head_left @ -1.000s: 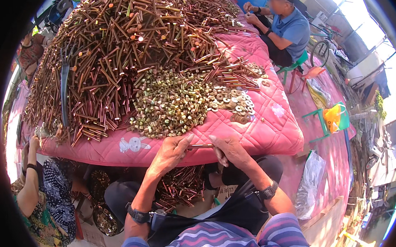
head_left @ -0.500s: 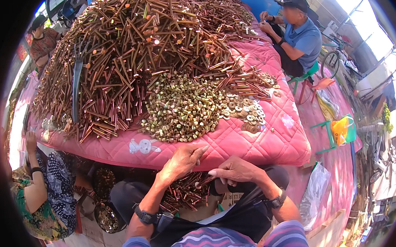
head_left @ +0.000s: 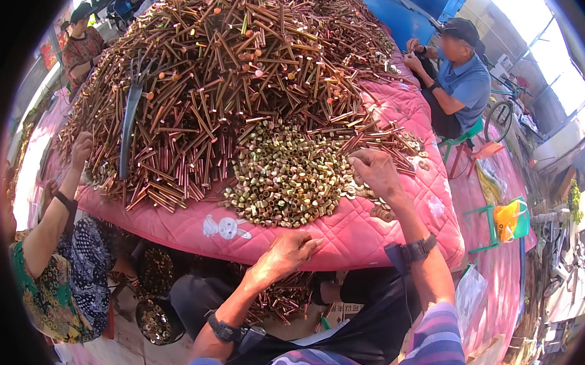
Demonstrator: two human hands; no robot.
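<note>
While right hand (head_left: 375, 171) hangs over washers (head_left: 383, 212) beside pile of nuts (head_left: 286, 183), left hand (head_left: 284, 256) sits at front edge of pink quilt (head_left: 367, 243). Left fingers curled, thumb close to forefinger; right fingertips bunched. Whether either pinches anything, not clear. Heaped bolts (head_left: 204, 95) rise behind nuts; co-worker in blue shirt (head_left: 466, 87) sits at far right corner.
</note>
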